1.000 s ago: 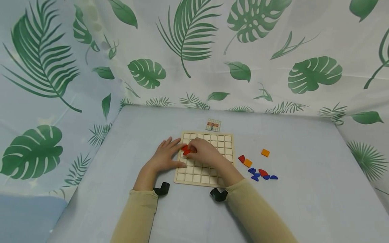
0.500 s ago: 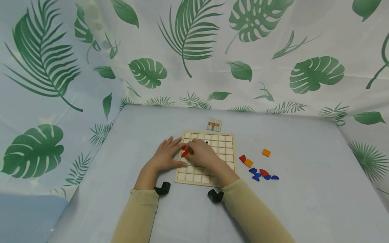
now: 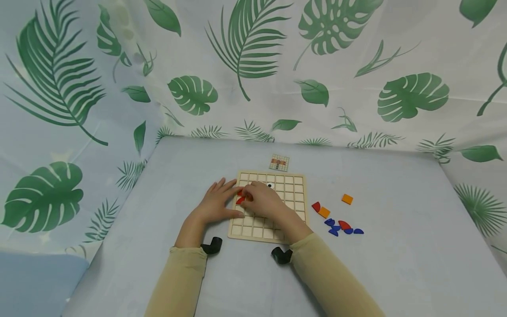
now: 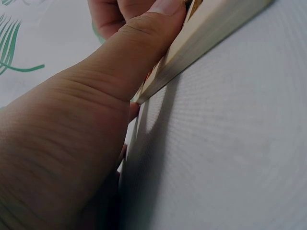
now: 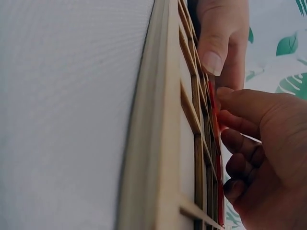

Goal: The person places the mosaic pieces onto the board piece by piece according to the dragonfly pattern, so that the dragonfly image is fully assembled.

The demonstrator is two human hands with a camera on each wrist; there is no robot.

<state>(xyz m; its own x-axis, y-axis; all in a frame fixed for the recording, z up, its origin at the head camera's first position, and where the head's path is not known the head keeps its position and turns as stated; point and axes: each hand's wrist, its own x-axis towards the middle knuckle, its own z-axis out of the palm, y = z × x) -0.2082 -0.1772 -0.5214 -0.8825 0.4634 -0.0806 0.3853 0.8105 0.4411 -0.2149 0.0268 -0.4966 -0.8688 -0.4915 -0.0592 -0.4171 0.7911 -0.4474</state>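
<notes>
The wooden grid board (image 3: 257,235) lies on the table in the head view. My left hand (image 3: 215,201) rests at its left edge, fingers spread and thumb over the rim; the left wrist view shows that thumb (image 4: 144,33) on the wooden side. On the left part of the grid, my right hand (image 3: 263,200) pinches a small red tile, mostly hidden by its fingers. Another red tile (image 3: 240,200) shows beside the fingertips. In the right wrist view, the right hand's (image 5: 273,139) thumb and forefinger meet low over the red tiles (image 5: 219,177).
A small pattern card (image 3: 279,163) lies behind the board. Right of it are orange squares (image 3: 347,199), red quarter-round tiles (image 3: 344,225) and several blue tiles (image 3: 333,231). A white round tile with a black dot (image 3: 270,186) sits in the grid. Leaf-print cloth (image 3: 253,88) hangs behind.
My right hand has shifted slightly left and toward me, uncovering the black-dotted tile. The left hand keeps its place at the board's edge. Over the last half second almost nothing has moved.
</notes>
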